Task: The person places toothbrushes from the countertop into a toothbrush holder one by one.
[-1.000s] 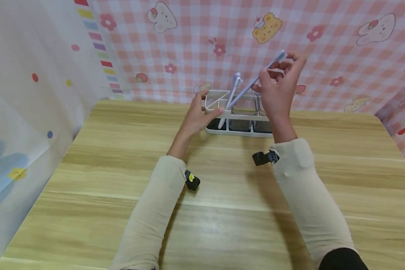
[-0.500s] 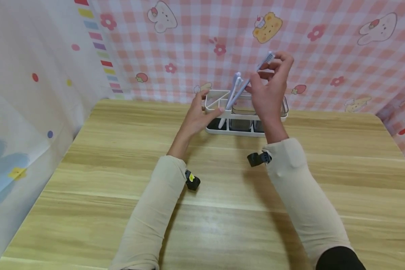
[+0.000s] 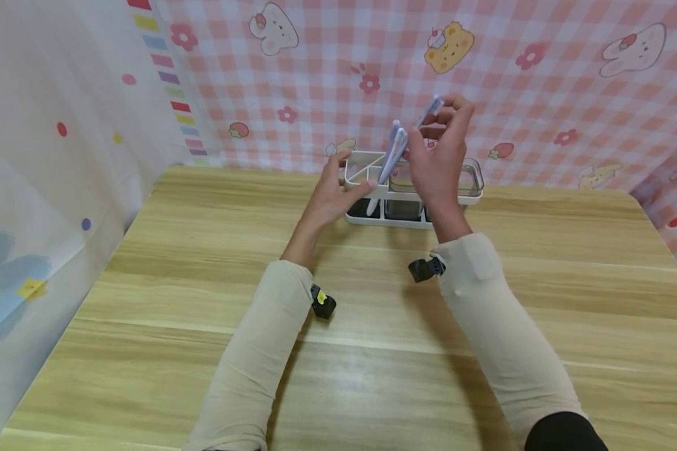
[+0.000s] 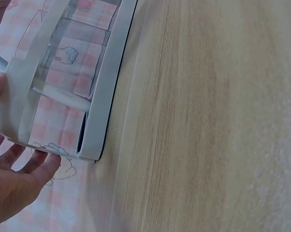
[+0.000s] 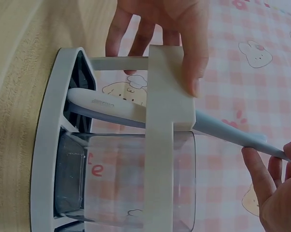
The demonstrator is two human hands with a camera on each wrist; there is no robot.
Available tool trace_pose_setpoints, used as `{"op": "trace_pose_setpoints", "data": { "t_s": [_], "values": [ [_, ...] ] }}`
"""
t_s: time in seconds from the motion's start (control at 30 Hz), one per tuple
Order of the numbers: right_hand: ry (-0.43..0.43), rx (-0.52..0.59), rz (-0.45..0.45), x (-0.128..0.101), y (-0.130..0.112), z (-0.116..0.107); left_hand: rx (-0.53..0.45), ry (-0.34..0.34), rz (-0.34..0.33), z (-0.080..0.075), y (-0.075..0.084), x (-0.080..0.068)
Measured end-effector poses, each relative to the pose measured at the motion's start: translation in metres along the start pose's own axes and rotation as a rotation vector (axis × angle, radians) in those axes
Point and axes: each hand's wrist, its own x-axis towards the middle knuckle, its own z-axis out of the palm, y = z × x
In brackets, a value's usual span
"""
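A white toothbrush holder [image 3: 472, 200] with clear cups stands at the back of the table. My left hand [image 3: 328, 195] grips its left end, thumb on the front of the upper frame and fingers behind. Above the holder, my right hand [image 3: 440, 164] pinches a pale blue toothbrush [image 5: 232, 133] near its bristled head, which points up. That brush slants down into the same slot where other toothbrushes [image 3: 395, 143] lean. In the right wrist view, a white toothbrush handle [image 5: 102, 101] reaches the holder's dark base, with a bluish handle close behind it.
A clear cup [image 5: 135, 181] sits in the holder right of the toothbrush slot. Divided compartments [image 3: 363, 168] lie at its left end. Behind it hangs a pink checked cloth [image 3: 316, 75]. The wooden table [image 3: 338, 376] extends in front.
My right hand has moved left and down, carrying the toothbrush closer to the other brushes and further into the slot. My left hand keeps its place on the holder.
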Motion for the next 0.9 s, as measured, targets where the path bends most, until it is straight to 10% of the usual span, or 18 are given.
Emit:
{"op": "trace_pose_setpoints", "data": {
  "t_s": [0.9],
  "values": [
    [-0.07, -0.095, -0.027, -0.015, 0.017, 0.01, 0.018, 0.006, 0.005, 0.0, 0.002, -0.002]
  ]
}}
